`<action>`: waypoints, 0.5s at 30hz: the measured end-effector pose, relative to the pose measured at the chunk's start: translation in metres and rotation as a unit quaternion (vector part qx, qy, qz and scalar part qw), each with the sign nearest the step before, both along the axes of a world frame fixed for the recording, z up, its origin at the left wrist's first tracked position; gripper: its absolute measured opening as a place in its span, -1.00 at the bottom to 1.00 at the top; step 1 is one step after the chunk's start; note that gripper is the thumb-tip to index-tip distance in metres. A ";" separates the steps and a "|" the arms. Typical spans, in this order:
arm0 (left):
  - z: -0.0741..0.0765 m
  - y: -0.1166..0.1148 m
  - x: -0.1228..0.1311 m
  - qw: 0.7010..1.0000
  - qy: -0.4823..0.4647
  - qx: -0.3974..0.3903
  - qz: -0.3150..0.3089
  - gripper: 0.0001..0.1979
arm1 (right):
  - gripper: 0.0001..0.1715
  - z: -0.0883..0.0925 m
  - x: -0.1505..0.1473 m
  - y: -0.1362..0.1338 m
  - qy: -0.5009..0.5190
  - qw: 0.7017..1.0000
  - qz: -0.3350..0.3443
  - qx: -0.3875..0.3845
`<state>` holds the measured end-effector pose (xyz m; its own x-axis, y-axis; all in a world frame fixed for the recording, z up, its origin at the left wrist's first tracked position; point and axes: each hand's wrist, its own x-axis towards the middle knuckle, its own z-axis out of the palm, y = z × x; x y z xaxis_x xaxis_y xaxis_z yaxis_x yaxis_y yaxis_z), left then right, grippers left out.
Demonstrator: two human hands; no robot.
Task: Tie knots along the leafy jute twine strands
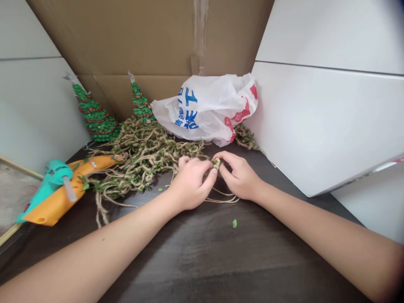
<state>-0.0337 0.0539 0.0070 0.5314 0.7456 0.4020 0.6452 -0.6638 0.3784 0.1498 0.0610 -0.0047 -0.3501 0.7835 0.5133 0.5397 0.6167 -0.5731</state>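
Note:
A tangled jute twine vine (142, 155) with small green leaves lies in a heap on the dark table, and its strands reach my hands. My left hand (192, 183) and my right hand (238, 174) pinch a small twine end with leaves (216, 163) between their fingertips. Thin loose strands (222, 198) run out under both hands. A single green leaf (234, 223) lies apart on the table, below my right hand. The fingers hide most of the pinched end.
Two green sequin cone trees (94, 113) (140, 103) stand at the back left, beside a crumpled white plastic bag (205, 107) with blue print. An orange and teal plastic tool (59, 189) lies at left. Cardboard (135, 38) and white panels (325, 122) wall the dark table (202, 256).

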 end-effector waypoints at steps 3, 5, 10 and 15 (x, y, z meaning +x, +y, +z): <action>0.000 0.000 0.001 1.000 0.001 0.003 0.015 -0.75 | -0.85 0.002 0.000 -0.001 -0.001 1.000 0.005 -0.006; -0.001 0.000 0.001 1.000 -0.007 0.002 0.021 -0.80 | -0.85 0.003 -0.001 -0.001 0.001 1.000 0.007 -0.010; -0.002 0.000 0.002 0.999 -0.023 -0.005 0.027 -0.87 | -0.83 0.002 0.000 -0.002 -0.016 1.000 0.000 -0.026; -0.002 0.001 0.001 0.999 0.008 -0.003 0.036 -0.84 | -0.81 0.002 0.000 -0.001 -0.040 0.999 -0.004 -0.027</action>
